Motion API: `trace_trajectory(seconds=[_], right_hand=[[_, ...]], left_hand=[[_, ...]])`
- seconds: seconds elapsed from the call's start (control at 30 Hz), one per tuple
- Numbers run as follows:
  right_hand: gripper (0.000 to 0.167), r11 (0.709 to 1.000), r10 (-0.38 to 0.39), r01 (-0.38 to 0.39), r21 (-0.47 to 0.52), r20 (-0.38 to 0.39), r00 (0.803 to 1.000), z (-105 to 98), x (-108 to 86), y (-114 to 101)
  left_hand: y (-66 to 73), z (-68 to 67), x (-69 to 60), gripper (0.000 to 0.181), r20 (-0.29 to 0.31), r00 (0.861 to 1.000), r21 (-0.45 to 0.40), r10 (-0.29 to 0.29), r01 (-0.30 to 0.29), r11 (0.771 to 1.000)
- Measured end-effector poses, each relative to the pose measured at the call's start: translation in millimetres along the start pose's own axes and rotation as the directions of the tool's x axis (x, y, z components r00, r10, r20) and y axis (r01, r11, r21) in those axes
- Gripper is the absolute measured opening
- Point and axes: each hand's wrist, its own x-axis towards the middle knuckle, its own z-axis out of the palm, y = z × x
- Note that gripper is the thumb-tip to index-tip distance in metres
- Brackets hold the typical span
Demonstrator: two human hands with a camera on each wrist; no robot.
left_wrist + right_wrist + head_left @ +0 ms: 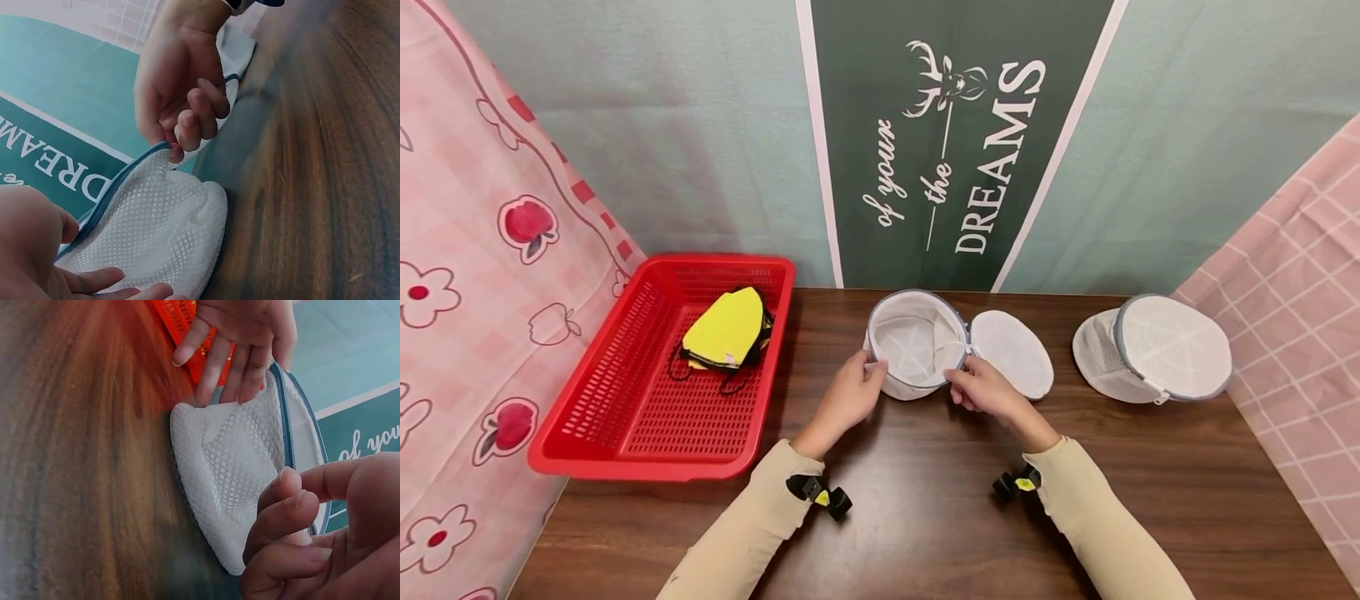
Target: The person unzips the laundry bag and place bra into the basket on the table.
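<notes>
A white mesh laundry bag [908, 390] with a grey-blue zippered rim stands open on the table, its round lid [1017, 354] laid back to the right. My left hand [853, 388] holds the rim on the near left, thumb over the edge and fairly straight fingers along the outer mesh wall. On the near right, my right hand [988, 388] pinches the rim between thumb and forefinger, its other fingers curled, as the right wrist view shows. White mesh fabric [946, 343] is folded inward inside the bag on the right.
A red plastic basket [767, 367] stands at the left, with yellow-and-black cloth items [724, 329] in it. Another white mesh laundry bag [1176, 346], zipped closed, lies tilted at the far right. Behind the wooden table [925, 500] hangs a green printed curtain [880, 258].
</notes>
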Motion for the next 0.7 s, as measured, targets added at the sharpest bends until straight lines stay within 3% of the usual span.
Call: trace_trajectory(seconds=[0.7], right_hand=[[0.025,0.997,0.068,-0.067,0.032,-0.023,0.997,-3.6,16.5,4.0]], left_hand=[[1.3,0.3,12.9,0.045,0.004,0.998,-0.029,-0.055,0.055,0.998]])
